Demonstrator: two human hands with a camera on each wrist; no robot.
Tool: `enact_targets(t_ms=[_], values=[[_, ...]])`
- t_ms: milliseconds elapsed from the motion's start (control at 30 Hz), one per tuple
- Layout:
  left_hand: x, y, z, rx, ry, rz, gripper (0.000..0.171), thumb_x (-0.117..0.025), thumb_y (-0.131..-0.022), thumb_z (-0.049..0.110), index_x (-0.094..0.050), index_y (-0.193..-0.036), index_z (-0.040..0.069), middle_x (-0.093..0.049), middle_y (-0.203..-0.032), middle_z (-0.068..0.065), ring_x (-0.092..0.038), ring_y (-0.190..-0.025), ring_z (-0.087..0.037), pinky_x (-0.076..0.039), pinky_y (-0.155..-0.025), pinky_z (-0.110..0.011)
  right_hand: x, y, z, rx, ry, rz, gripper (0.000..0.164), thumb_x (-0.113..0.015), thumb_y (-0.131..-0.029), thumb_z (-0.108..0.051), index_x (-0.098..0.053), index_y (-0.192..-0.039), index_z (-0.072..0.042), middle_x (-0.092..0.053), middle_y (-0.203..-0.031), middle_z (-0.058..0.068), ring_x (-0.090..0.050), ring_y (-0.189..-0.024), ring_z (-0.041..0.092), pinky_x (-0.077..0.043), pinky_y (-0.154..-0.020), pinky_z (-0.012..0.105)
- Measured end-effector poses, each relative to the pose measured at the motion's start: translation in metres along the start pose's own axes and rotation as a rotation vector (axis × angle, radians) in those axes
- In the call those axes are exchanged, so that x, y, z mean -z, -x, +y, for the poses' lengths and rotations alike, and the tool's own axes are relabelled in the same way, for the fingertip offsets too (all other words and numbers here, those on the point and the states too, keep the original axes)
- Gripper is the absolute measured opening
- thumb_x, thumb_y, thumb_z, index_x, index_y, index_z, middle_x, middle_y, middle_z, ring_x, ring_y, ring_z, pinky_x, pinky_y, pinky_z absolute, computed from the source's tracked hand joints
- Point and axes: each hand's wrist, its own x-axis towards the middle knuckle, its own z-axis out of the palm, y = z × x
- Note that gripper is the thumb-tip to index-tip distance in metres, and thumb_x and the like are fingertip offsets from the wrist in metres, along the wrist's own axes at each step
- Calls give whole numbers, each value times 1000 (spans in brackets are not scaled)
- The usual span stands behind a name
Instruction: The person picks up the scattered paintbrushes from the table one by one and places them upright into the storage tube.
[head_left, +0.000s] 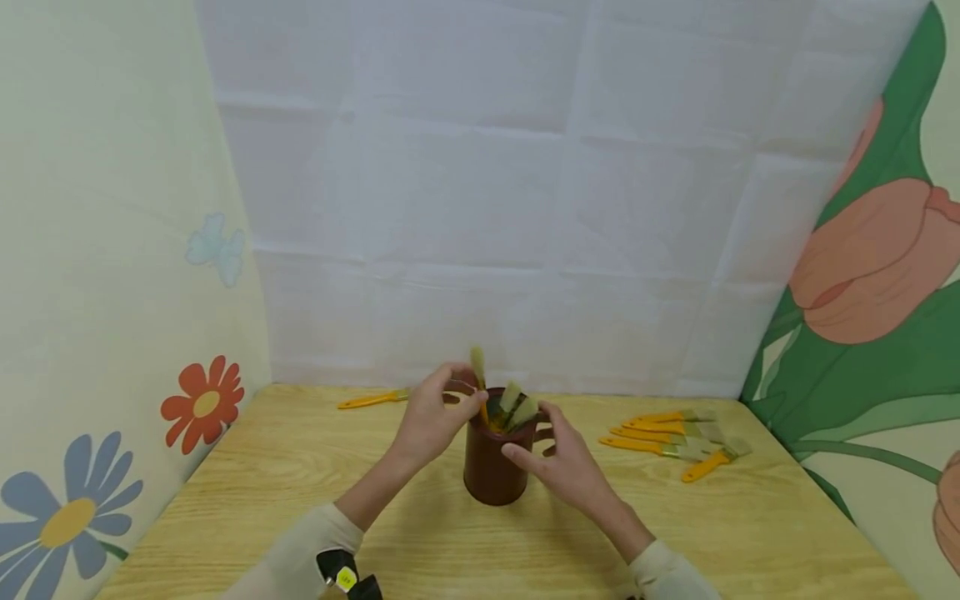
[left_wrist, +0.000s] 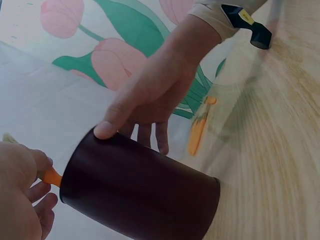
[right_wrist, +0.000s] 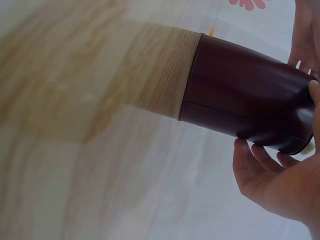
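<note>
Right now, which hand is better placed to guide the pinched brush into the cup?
Probably the left hand: it pinches the brush at the mouth of the dark cup, while the right hand holds the cup's side.

3 views share cup (head_left: 495, 471) (wrists' nearer).
</note>
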Motion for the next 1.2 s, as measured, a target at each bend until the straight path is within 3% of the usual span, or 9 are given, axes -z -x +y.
enact_targets(t_ms=[133,300,567,800,1033,1200], values=[[-1,0,-7,-22,-82,-13,33,-75,-97,23,-69,-126,10,-68,-117,-2,-64,-107,-25,-50,-90,-52,-1,-1,0,6,2,-2,88,-77,-89,-52,-37,-154,-10,-55,-135,8,-57,-116,23,-51,-89,43],[-1,-1,-13,4,-117,-23,41,-75,-96,25,-67,-133,12,-68,-122,-3,-64,-110,-26,-49,-92,-49,0,-1,0,14,11,-1,89,-77,-89,-53,-37,-154,-10,-55,-135,8,-57,-117,24,-51,-89,44],[1,-4,-14,56,-86,-5,42,-74,-97,30,-65,-135,18,-68,-121,-5,-64,-107,-18,-51,-89,-46,0,-1,0,22,10,-2,87,-78,-88,-53,-38,-153,-11,-56,-132,5,-58,-115,22,-52,-88,43],[5,-7,-24,67,-101,12,38,-67,-101,34,-65,-135,17,-67,-118,1,-64,-105,-19,-52,-87,-46,0,0,1,17,-2,4,86,-79,-88,-50,-38,-154,-12,-57,-132,6,-58,-114,22,-51,-89,42],[19,-13,-49,82,-159,45,37,-65,-103,30,-64,-135,13,-66,-120,-8,-64,-105,-24,-52,-86,-47,0,0,0,19,-5,-2,86,-78,-88,-51,-37,-154,-12,-55,-133,6,-58,-113,21,-51,-89,42],[27,-14,-69,49,-239,37,38,-67,-102,24,-62,-137,7,-64,-121,-16,-63,-105,-30,-51,-87,-50,0,0,0,2,-7,-16,87,-77,-88,-53,-37,-154,-14,-54,-134,5,-58,-113,20,-51,-89,41]])
